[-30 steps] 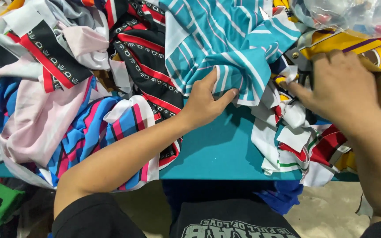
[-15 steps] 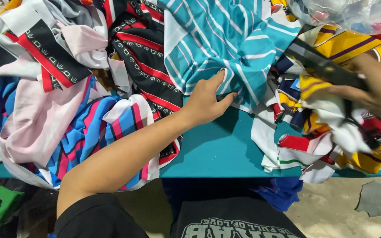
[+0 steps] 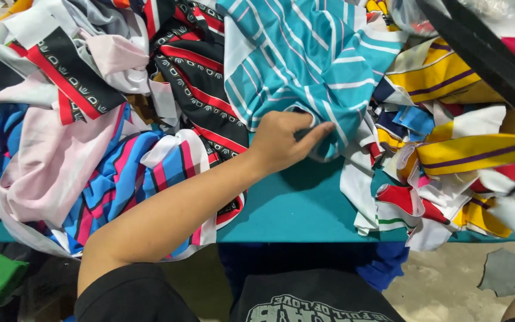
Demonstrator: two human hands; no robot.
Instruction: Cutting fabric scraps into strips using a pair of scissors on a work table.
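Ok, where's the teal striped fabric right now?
Head view, top centre: the teal striped fabric lies on the pile, its lower edge pinched by the left hand, beside the black-and-red piece.

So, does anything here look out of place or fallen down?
Yes. A grey scrap lies alone on the floor, away from the heaps. Blue cloth hangs off the teal table edge. The left hand grips the teal striped fabric.

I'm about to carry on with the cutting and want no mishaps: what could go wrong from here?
The left hand pinches the teal striped fabric while long black scissors hang at the upper right, so the fingers could lie in the blades' path. Scrap pieces overhang the teal table edge and may slide off.
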